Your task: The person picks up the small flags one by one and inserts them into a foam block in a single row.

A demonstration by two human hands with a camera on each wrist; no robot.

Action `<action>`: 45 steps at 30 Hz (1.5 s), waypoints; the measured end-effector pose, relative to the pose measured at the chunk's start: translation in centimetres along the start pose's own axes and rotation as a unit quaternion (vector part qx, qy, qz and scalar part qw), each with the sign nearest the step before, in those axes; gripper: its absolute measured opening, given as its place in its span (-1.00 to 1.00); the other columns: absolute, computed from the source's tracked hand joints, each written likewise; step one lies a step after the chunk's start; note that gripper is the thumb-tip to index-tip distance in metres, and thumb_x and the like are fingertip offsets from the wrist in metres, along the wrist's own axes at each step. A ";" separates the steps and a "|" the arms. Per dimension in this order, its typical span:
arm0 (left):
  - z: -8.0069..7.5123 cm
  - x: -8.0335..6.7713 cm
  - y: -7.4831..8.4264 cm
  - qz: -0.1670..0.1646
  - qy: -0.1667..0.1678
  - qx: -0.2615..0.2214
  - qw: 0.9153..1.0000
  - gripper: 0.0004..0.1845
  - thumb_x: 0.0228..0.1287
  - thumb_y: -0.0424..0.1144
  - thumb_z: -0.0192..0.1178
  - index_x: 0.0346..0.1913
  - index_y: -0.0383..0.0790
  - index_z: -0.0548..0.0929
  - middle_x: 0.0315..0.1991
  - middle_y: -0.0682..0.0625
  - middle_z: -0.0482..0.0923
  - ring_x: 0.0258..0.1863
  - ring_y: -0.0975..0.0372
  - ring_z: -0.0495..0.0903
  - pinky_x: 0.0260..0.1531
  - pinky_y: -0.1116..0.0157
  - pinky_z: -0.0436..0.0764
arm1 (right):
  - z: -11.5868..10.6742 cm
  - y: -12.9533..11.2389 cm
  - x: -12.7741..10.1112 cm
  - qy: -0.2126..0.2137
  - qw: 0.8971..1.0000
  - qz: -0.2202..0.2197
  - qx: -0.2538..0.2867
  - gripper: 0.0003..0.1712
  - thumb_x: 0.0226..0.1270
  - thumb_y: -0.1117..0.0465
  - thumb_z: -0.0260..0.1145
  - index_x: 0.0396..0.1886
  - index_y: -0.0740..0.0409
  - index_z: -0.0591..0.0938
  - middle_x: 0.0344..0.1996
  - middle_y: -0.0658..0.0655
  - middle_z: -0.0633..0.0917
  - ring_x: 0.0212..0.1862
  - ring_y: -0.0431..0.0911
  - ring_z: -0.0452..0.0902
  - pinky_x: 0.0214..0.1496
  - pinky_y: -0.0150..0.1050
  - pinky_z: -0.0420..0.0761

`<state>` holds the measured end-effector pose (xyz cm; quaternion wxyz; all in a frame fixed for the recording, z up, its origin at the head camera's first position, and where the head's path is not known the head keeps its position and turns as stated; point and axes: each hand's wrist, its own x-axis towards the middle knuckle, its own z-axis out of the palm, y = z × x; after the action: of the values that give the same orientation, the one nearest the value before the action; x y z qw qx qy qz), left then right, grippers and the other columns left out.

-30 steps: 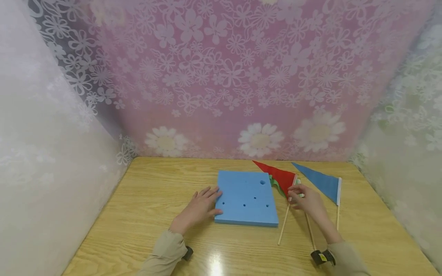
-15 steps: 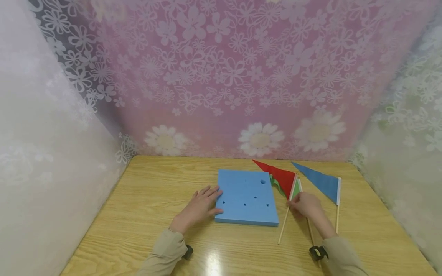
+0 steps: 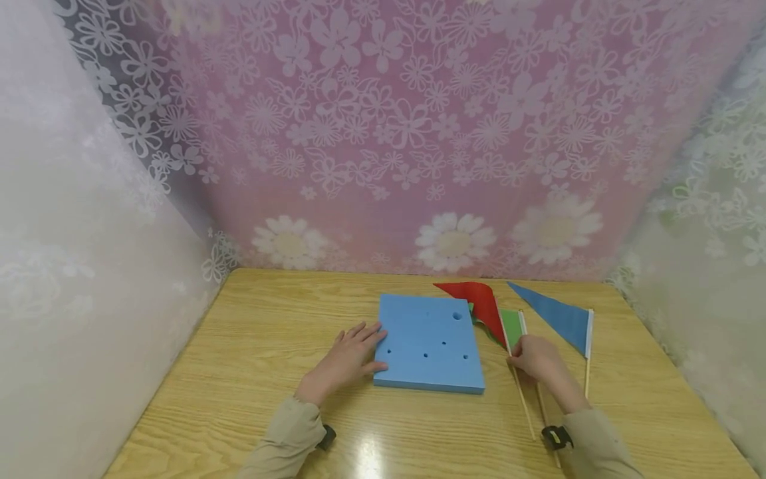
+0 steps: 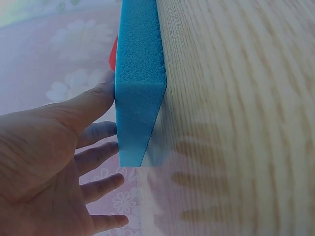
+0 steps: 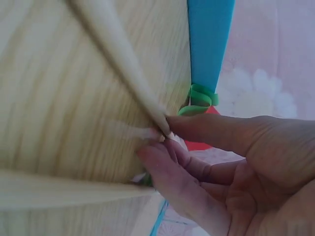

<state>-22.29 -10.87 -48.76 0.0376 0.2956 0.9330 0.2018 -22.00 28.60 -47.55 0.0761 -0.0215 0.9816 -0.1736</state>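
- Foam block, blue, flat on tabletop near centre, a bit toward far edge; several small holes in top face.
- Left hand pressed against block's left edge, fingers straight and spread, nothing gripped; same in wrist view, thumb on block's side face.
- Right hand just right of block, fingers curled, pinching wooden stick of red flag; pinch clear in wrist view, thumb and fingertips closed on stick.
- Red flag's cloth near block's far right corner, lifted and curled.
- Green flag flat beside red one, stick running under right hand.
- Blue flag further toward right edge, apart from hand, flat on tabletop.
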 end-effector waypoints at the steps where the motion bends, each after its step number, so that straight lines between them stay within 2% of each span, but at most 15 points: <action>1: 0.0 0.0 0.0 0.000 0.001 0.001 1.000 -0.26 0.40 0.05 0.26 0.53 -0.18 0.34 0.56 -0.14 0.19 0.54 -0.15 0.12 0.37 -0.34 0.15 | 0.0 0.0 0.0 -0.001 1.000 -0.001 0.003 -0.79 0.29 0.28 0.39 -0.55 0.22 0.68 -0.61 0.05 0.66 -0.61 -0.14 0.52 -0.48 -0.19 0.52; 7: -0.1 0.0 0.1 0.000 0.004 -0.005 1.000 -0.26 0.40 0.05 0.25 0.53 -0.17 0.33 0.56 -0.13 0.18 0.54 -0.17 0.12 0.38 -0.34 0.13 | 0.1 0.0 -0.5 -0.002 0.999 0.004 0.048 -0.65 0.26 0.32 0.34 -0.74 0.15 0.62 -0.83 -0.05 0.48 -0.73 -0.15 0.51 -0.58 -0.26 0.45; 10: 0.0 0.1 0.0 0.001 0.003 -0.013 1.000 -0.25 0.40 0.05 0.25 0.54 -0.17 0.33 0.57 -0.12 0.17 0.55 -0.18 0.10 0.39 -0.35 0.11 | -0.1 0.3 -0.6 0.003 0.997 0.015 0.077 -0.74 0.28 0.31 0.32 -0.62 0.25 0.64 -0.73 -0.02 0.56 -0.69 -0.14 0.56 -0.54 -0.23 0.52; 12: 0.1 0.1 0.0 0.002 0.004 -0.015 1.000 -0.25 0.40 0.06 0.25 0.53 -0.17 0.33 0.57 -0.12 0.17 0.55 -0.18 0.10 0.39 -0.35 0.11 | -0.3 0.7 -0.5 0.011 0.994 0.021 0.102 -0.81 0.31 0.29 0.31 -0.44 0.34 0.67 -0.58 0.07 0.67 -0.60 -0.12 0.61 -0.49 -0.20 0.59; 14: 0.1 0.1 -0.1 0.002 0.004 -0.016 1.000 -0.26 0.40 0.05 0.25 0.53 -0.17 0.33 0.57 -0.12 0.17 0.54 -0.18 0.10 0.39 -0.35 0.11 | -0.5 1.1 -0.4 0.015 0.991 0.022 0.134 -0.77 0.35 0.27 0.30 -0.21 0.43 0.67 -0.41 0.17 0.73 -0.50 -0.10 0.65 -0.43 -0.17 0.65; 18: 0.0 0.0 0.0 0.000 0.004 -0.017 1.000 -0.27 0.40 0.03 0.25 0.53 -0.17 0.33 0.57 -0.12 0.17 0.54 -0.19 0.11 0.38 -0.35 0.12 | -0.7 1.5 -0.5 -0.004 0.971 0.014 0.239 -0.63 0.42 0.30 0.27 0.01 0.59 0.54 -0.24 0.36 0.73 -0.37 -0.02 0.70 -0.34 -0.11 0.73; 21: 0.0 -0.1 0.0 -0.002 0.003 -0.018 1.000 -0.26 0.40 0.03 0.25 0.53 -0.16 0.33 0.57 -0.12 0.17 0.54 -0.19 0.10 0.39 -0.35 0.12 | -0.9 1.7 -0.7 -0.032 0.945 -0.001 0.326 -0.53 0.48 0.36 0.21 0.18 0.70 0.40 -0.11 0.49 0.70 -0.26 0.01 0.74 -0.26 -0.03 0.76; 25: 0.1 -0.1 -0.2 -0.002 0.004 -0.020 1.000 -0.26 0.40 0.04 0.25 0.54 -0.16 0.33 0.57 -0.12 0.17 0.55 -0.18 0.10 0.38 -0.35 0.12 | -1.2 1.7 -0.8 -0.056 0.917 -0.025 0.394 -0.42 0.55 0.34 0.16 0.32 0.74 0.26 0.03 0.52 0.66 -0.11 -0.02 0.73 -0.14 0.00 0.75; 28: 0.1 -0.1 -0.2 0.002 0.004 -0.026 1.000 -0.26 0.40 0.04 0.25 0.54 -0.17 0.32 0.57 -0.13 0.16 0.55 -0.19 0.09 0.38 -0.35 0.11 | -1.4 1.5 -0.8 -0.059 0.903 -0.038 0.425 -0.38 0.58 0.31 0.15 0.36 0.73 0.22 0.05 0.47 0.67 -0.10 -0.06 0.72 -0.09 0.02 0.74; 31: 0.2 -0.1 -0.2 0.008 0.007 -0.029 1.000 -0.26 0.40 0.03 0.25 0.53 -0.18 0.33 0.57 -0.15 0.17 0.54 -0.20 0.10 0.37 -0.37 0.12 | -1.7 1.2 -0.5 -0.051 0.894 -0.047 0.442 -0.36 0.59 0.27 0.16 0.38 0.70 0.22 0.08 0.42 0.67 -0.10 -0.11 0.71 -0.05 0.04 0.73; 38: 0.3 -0.1 -0.3 0.004 0.008 -0.026 1.000 -0.25 0.39 0.04 0.25 0.53 -0.17 0.33 0.57 -0.14 0.17 0.54 -0.18 0.11 0.37 -0.36 0.13 | -1.8 -0.1 0.3 -0.046 0.891 -0.067 0.447 -0.34 0.61 0.21 0.14 0.42 0.65 0.22 0.20 0.50 0.54 0.02 -0.05 0.70 0.04 -0.01 0.71; 40: 0.4 0.0 -0.3 0.002 0.008 -0.026 1.000 -0.25 0.39 0.04 0.25 0.53 -0.17 0.33 0.57 -0.13 0.17 0.54 -0.18 0.11 0.37 -0.36 0.13 | -1.7 -0.6 0.6 -0.046 0.887 -0.064 0.455 -0.33 0.61 0.21 0.14 0.43 0.64 0.21 0.22 0.50 0.53 0.02 -0.05 0.71 0.05 -0.03 0.70; 45: 0.3 0.0 -0.3 0.001 0.008 -0.025 1.000 -0.26 0.39 0.03 0.26 0.53 -0.17 0.33 0.57 -0.14 0.17 0.54 -0.18 0.10 0.37 -0.36 0.13 | -1.4 -2.1 1.1 -0.042 0.872 -0.061 0.484 -0.32 0.59 0.23 0.16 0.45 0.62 0.19 0.09 0.27 0.67 -0.06 -0.17 0.72 0.04 -0.06 0.71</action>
<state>-22.42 -10.93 -49.17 0.0373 0.2937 0.9277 0.2274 -23.28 27.01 -45.66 0.1077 -0.0490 0.7674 -0.6301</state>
